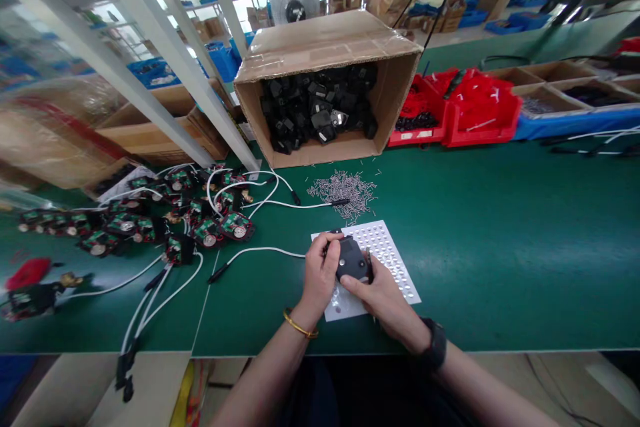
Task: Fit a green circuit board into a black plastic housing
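Note:
Between my two hands is a black plastic housing [352,259], held just over a white sheet of round clear stickers [395,260]. My left hand [320,270] grips its left side, fingers closed around the edge. On the right side my right hand [387,293] closes on it, with the thumb along the lower edge. A thin dark tool seems to stick out by the right fingers, but I cannot make out what it is. From the housing's left a white cable [265,249] runs to a black plug on the green mat.
A pile of small screws [345,193] lies beyond the sheet. An open cardboard box [327,153] of black housings stands behind it. Circuit-board units with white cables [200,230] crowd the left. Red bins [483,117] stand at the back right, by a metal post [200,93].

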`<state>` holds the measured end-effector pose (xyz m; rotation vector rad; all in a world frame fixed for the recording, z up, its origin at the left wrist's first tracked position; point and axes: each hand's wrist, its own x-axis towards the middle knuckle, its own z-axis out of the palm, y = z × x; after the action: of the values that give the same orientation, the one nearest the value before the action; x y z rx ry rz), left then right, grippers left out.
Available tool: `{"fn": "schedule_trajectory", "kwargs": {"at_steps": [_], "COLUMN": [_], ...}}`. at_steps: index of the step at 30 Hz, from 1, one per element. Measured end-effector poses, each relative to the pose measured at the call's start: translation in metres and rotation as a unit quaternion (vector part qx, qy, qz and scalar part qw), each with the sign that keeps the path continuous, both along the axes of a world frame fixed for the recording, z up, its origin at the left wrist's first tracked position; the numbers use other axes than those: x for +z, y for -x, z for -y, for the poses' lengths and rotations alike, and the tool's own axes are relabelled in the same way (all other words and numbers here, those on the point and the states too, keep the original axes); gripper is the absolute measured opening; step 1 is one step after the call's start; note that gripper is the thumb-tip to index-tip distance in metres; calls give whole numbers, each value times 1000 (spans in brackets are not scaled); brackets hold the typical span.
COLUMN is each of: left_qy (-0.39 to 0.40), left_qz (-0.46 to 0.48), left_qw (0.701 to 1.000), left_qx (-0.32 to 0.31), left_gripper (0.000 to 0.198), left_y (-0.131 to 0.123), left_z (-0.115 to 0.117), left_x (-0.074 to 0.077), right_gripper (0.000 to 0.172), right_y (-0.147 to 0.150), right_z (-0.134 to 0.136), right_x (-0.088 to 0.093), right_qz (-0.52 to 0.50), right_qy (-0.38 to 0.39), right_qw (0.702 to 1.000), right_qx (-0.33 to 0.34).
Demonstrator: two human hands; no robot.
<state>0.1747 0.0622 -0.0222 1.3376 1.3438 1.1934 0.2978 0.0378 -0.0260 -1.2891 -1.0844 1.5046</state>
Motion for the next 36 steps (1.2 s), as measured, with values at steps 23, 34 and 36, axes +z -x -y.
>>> {"fn": "schedule_trajectory", "kwargs": {"at_steps": [23,34,36], "left_qy": [80,94,95], "left_qz": [117,179,194], "left_qw": [990,978,974], "left_qx": [-17,-50,-65], "left_gripper": [26,38,50], "left_y": [24,26,27], "left_z": [1,22,26], "left_x": [-2,1,3], "right_gripper": [56,63,64], "right_y": [14,7,5], "right_z": [-8,1,2], "right_x": [5,8,8], "right_qz": [19,69,60], "right_qy": [45,67,54], "right_qw": [999,994,995], "right_qx": [-5,47,64]}}
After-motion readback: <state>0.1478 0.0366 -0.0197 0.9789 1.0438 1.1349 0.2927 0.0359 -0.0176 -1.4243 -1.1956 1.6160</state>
